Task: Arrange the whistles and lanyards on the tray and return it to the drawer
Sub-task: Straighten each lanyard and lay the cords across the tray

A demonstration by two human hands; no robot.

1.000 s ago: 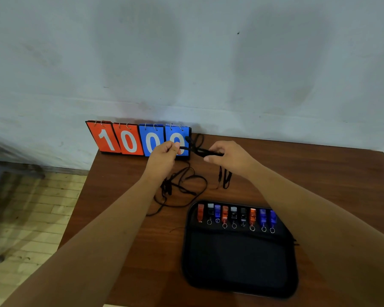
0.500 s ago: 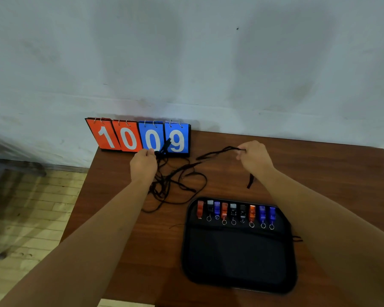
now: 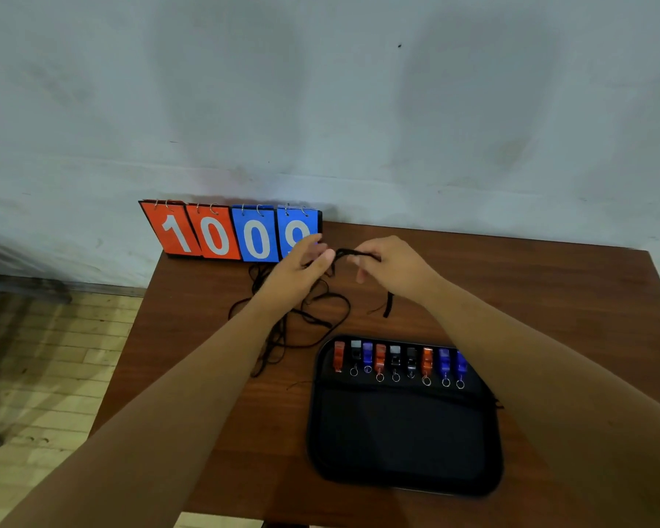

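A black tray (image 3: 401, 436) lies on the brown table, with several orange, blue, black and grey whistles (image 3: 397, 360) lined up along its far edge. A tangle of black lanyards (image 3: 305, 318) lies on the table left of the tray. Above the tangle my left hand (image 3: 302, 272) and my right hand (image 3: 393, 264) are close together, each pinching one black lanyard (image 3: 355, 254) that spans between them. A loose end of it (image 3: 388, 304) hangs below my right hand.
A flip scoreboard (image 3: 233, 232) reading 1009 stands at the table's far left corner against the white wall. The table's left edge (image 3: 130, 337) drops to a wooden floor. Bare table surface (image 3: 549, 299) lies right of the hands.
My hands, spread wide apart half a second ago, have come back together above the tangle, folding the lanyard between them.
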